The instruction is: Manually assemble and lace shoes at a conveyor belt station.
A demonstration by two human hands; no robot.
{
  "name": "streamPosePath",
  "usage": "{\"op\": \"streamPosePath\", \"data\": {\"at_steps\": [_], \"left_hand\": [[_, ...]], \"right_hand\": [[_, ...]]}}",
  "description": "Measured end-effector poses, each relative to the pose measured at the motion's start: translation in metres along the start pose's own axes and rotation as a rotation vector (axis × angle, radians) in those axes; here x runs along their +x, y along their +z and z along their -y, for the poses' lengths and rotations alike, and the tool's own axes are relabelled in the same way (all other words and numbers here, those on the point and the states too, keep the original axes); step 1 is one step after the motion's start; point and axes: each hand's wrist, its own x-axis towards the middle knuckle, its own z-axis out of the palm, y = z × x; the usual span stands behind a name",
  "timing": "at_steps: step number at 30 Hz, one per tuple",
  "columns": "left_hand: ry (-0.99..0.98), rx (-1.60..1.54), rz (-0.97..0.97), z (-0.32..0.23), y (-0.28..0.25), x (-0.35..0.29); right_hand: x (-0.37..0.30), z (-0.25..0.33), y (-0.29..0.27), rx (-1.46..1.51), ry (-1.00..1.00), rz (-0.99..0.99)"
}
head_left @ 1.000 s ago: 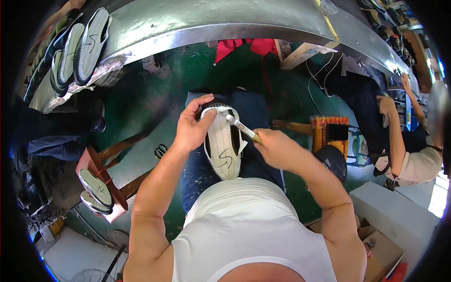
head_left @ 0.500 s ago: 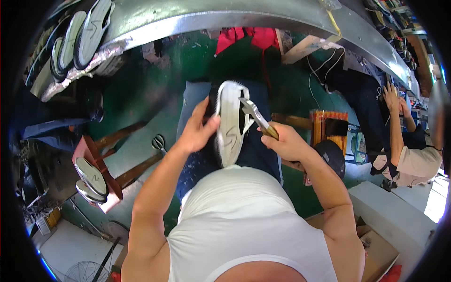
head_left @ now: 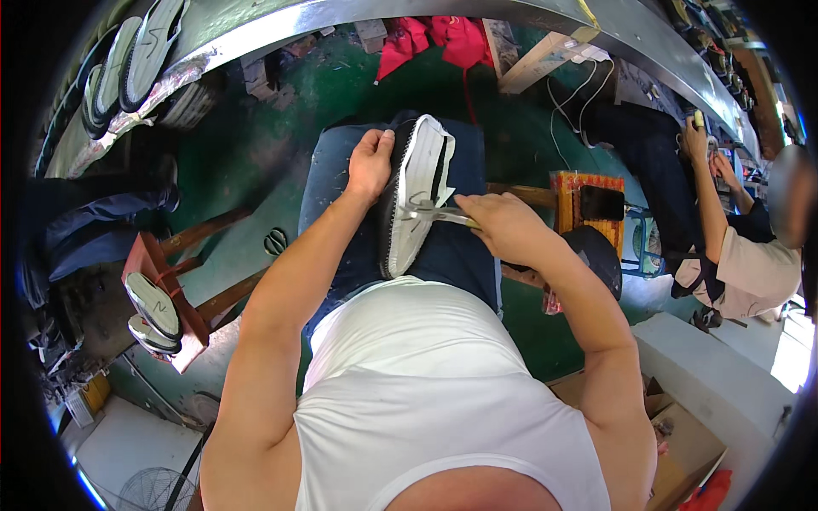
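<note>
An upturned shoe rests lengthwise on my lap. Its pale bottom carries a dark pen mark, and dark upper shows along its left side. My left hand is closed on the shoe's left edge near the far end, thumb toward the bottom. From the right, my right hand grips the handle of metal lasting pincers. Their head is blurred and lies over the lower middle of the shoe's bottom. A loose white flap stands at the shoe's right edge, beside the pincers.
Similar shoes line the left end of the metal-edged bench. More shoes sit on a red stool, near scissors. At right are a slatted seat with a phone, and a co-worker.
My left hand has slid toward the shoe's far end. The pincers have moved from the upper right edge down onto the lower middle of the bottom. The shoe tilts more.
</note>
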Motion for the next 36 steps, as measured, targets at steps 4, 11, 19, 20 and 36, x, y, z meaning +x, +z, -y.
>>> {"op": "streamPosePath", "data": {"at_steps": [4, 11, 19, 20, 36], "left_hand": [[-0.052, -0.159, -0.075, -0.005, 0.007, 0.007], [-0.206, -0.196, -0.088, -0.026, -0.020, 0.014], [-0.280, -0.313, 0.402, -0.048, -0.040, -0.115], [-0.294, -0.368, 0.383, -0.046, -0.038, -0.114], [0.374, 0.594, 0.050, -0.033, -0.024, -0.093]], "right_hand": [[-0.010, 0.016, -0.011, -0.016, 0.004, 0.170], [-0.044, 0.032, -0.031, 0.151, 0.068, 0.186], [-0.012, 0.025, 0.002, 0.032, 0.061, -0.171], [-0.007, 0.025, 0.000, 0.030, 0.054, -0.168], [0.040, 0.005, 0.000, 0.008, 0.325, 0.031]]}}
